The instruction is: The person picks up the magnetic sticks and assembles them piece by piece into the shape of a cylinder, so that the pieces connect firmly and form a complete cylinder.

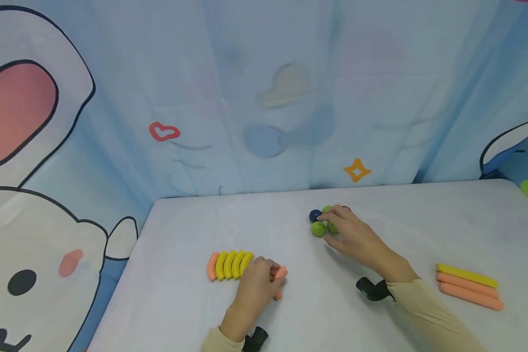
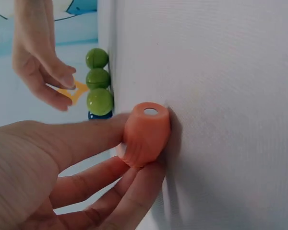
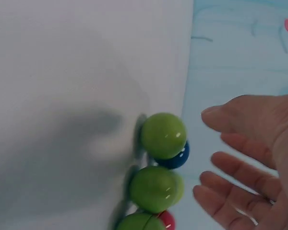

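Since the left hand is pinching the curved orange piece between thumb and fingers, just right of the yellow pieces, the grip looks fine to me. I'd guess it's light, stiff, maybe slick, so grab the sides mid-length. Right hand has fingers loosely spread by the green balls, holding nothing. White tabletop's far edge is beyond those; bare room lies between the piece and the sticks at right.
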A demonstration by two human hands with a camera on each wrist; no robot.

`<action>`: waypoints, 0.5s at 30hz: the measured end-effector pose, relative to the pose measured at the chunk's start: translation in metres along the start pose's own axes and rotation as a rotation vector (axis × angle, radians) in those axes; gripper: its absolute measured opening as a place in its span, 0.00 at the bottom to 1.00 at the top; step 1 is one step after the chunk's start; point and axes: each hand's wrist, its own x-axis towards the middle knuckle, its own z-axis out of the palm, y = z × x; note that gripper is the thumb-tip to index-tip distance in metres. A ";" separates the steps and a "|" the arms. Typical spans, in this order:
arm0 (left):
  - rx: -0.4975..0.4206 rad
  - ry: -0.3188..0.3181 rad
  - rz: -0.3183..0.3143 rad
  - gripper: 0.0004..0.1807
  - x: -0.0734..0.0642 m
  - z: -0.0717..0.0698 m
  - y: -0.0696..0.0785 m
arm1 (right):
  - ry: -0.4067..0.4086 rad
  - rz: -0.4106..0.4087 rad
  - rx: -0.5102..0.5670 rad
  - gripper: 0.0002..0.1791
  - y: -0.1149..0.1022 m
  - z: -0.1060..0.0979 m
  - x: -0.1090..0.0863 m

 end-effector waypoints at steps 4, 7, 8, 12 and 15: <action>-0.037 -0.006 -0.019 0.16 -0.002 0.002 -0.001 | -0.071 0.049 -0.035 0.23 -0.008 0.005 0.012; -0.072 -0.015 -0.037 0.16 -0.004 0.003 -0.002 | -0.108 0.065 -0.020 0.20 -0.010 0.011 0.017; -0.086 -0.017 -0.045 0.16 -0.004 0.003 -0.002 | -0.116 0.067 -0.015 0.19 -0.010 0.014 0.017; -0.112 -0.015 -0.066 0.15 -0.004 0.003 -0.004 | -0.132 0.070 -0.002 0.17 -0.013 0.020 0.017; -0.110 -0.013 -0.074 0.16 -0.004 0.003 -0.005 | -0.164 0.064 0.003 0.18 -0.015 0.026 0.017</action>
